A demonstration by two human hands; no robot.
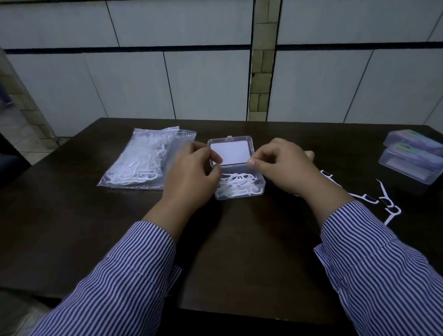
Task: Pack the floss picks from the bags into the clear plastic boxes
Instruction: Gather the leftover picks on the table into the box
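Head view: both your hands pinch the raised lid of the clear box.

Your left hand (190,174) and right hand (283,165) grip the lid's (231,151) lower corners; floss picks (237,183) fill the box (241,189) at table (66,223) centre, with the bag (142,160) left and loose picks (382,200) right.

Your two hands flank the open clear box (238,184) at mid-table, its raised lid (230,150) walling off the far side. To your left the bag of picks (142,160) fills that stretch. To your right loose floss picks (390,204) litter the wood, and closed boxes (413,161), two or perhaps more, crowd the edge. The dark table (243,242) lies bare between your sleeves.
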